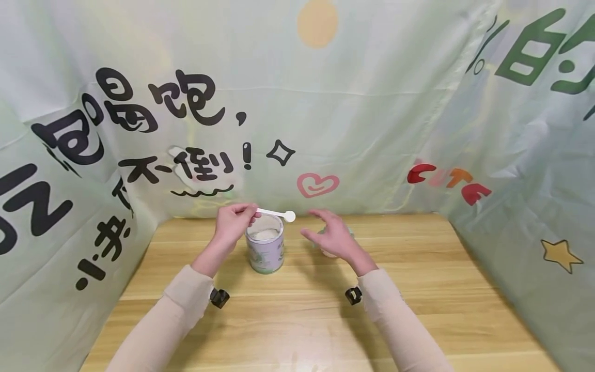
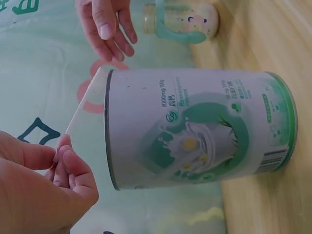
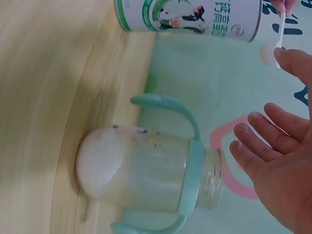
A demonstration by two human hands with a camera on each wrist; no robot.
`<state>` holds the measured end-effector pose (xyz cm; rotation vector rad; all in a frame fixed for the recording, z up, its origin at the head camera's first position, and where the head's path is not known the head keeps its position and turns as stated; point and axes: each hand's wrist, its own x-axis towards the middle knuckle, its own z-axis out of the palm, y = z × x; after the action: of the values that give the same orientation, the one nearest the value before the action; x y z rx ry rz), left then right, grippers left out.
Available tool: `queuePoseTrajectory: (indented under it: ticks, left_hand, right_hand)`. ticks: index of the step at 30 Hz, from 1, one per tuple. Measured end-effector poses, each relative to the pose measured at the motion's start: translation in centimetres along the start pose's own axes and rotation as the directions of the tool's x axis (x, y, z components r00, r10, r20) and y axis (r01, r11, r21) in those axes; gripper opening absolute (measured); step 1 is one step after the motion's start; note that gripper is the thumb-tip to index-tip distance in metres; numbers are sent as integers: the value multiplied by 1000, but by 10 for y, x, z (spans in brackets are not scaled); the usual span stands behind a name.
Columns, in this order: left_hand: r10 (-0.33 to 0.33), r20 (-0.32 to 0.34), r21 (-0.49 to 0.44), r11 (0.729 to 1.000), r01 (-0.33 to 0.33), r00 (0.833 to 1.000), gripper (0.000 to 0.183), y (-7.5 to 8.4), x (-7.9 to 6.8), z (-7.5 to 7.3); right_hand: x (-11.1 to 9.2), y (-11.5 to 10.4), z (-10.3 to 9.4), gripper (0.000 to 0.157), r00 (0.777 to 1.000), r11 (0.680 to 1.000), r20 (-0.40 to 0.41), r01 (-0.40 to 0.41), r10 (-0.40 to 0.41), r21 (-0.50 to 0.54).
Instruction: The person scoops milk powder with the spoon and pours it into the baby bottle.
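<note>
My left hand [image 1: 234, 223] pinches the handle of a white scoop [image 1: 277, 213] and holds it level above the rim of an open milk powder can [image 1: 266, 253]. Pale powder [image 1: 265, 234] shows inside the can. To the right, my right hand [image 1: 332, 235] hovers with fingers spread and holds nothing. Behind and below it stands a baby bottle [image 3: 161, 168] without a lid, mostly hidden by the hand in the head view. The bottle has two mint-green handles [image 3: 168, 104], and white powder [image 3: 100, 163] lies in its bottom.
Can and bottle stand toward the back of a wooden table [image 1: 297, 320]. A printed cloth [image 1: 372, 129] with lettering and drawings hangs close behind the table and along both sides. Dark wrist cameras [image 1: 219, 298] sit below the sleeves.
</note>
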<state>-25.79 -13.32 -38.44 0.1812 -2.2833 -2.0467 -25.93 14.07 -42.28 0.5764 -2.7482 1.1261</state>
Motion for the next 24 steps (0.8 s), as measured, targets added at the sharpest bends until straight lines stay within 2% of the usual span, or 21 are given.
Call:
queuePoseTrajectory:
  ticks: [9,24]
  left_hand:
    - [-2,26,-14,1000,2,1000,28,4,3,11]
    - [-6,88,-29,1000,9,996,27,10,2,40]
  right_hand:
    - [-7,9,-14,70,999,999,-8,-39,39,16]
    - [-19,31,-26,70,996,998,-70,-64,64,1]
